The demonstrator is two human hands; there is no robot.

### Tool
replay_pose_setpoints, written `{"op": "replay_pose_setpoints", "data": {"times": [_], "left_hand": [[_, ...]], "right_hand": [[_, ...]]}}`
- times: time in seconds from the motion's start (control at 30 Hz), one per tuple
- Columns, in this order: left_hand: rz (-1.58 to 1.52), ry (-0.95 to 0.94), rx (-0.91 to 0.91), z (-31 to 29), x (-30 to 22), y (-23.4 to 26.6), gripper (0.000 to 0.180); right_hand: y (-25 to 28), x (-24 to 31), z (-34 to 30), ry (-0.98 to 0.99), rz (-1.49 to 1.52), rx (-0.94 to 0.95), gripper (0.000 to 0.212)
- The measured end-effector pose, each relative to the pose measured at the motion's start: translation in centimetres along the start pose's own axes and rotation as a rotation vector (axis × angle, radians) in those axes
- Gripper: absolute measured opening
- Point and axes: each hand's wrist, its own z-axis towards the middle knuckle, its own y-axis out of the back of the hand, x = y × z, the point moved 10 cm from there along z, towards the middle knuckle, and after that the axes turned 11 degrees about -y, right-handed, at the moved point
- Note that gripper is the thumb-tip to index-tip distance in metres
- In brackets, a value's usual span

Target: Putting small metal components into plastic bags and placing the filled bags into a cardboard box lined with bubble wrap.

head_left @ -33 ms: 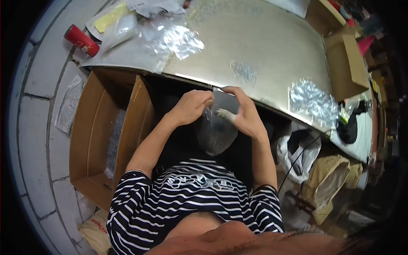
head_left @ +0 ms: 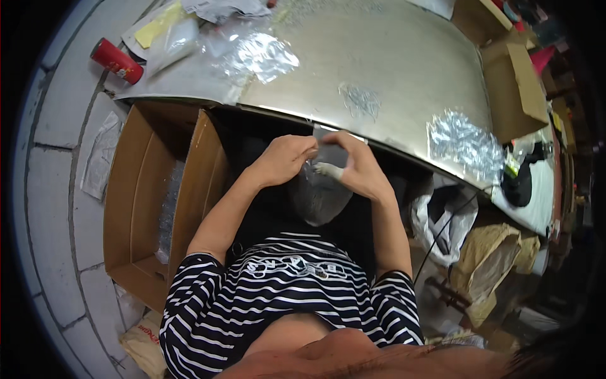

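A: With the clock centred on the view, what is seen, largest first?

B: A metal-topped table (head_left: 416,69) is spread from 12 to 2 o'clock. An open cardboard box (head_left: 120,208) is set at 9 o'clock. Between 2 and 3 o'clock, a heap of shiny clear packets (head_left: 464,145) is piled by the table's near edge.

A: And what is being handled?

B: A translucent plastic bag (head_left: 320,201), near the centre and just below that edge. Its contents cannot be made out. At 11 o'clock from it, its upper part is pinched by the fingertips of the left hand (head_left: 284,159). At 2 o'clock, the right hand (head_left: 365,170) is curled about it, forefinger and thumb parted; whether the film is gripped there cannot be told.

A: Anything smaller?

B: Thin shiny pieces (head_left: 360,101) are scattered on the table at 1 o'clock. A pale cover (head_left: 329,170) is worn on the right thumb.

A: What could go wrong?

B: The bag could be dropped if the left pinch were loosened, since no hand is seen beneath it. The film could be torn by uneven pulling. The thin pieces could be swept down if the table were brushed.
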Motion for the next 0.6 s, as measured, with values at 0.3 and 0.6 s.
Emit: {"op": "replay_pose_setpoints", "data": {"times": [0.3, 0.6], "left_hand": [[-0.817, 0.393, -0.306, -4.4, 3.2, -4.8, 0.011], [-0.774, 0.495, 0.193, -8.2, 4.3, -10.7, 0.005]], "right_hand": [[-3.0, -8.1, -2.0, -0.188, 0.448, -0.145, 0.008], [-9.1, -11.4, -5.6, -0.199, 0.437, 0.444, 0.013]]}}
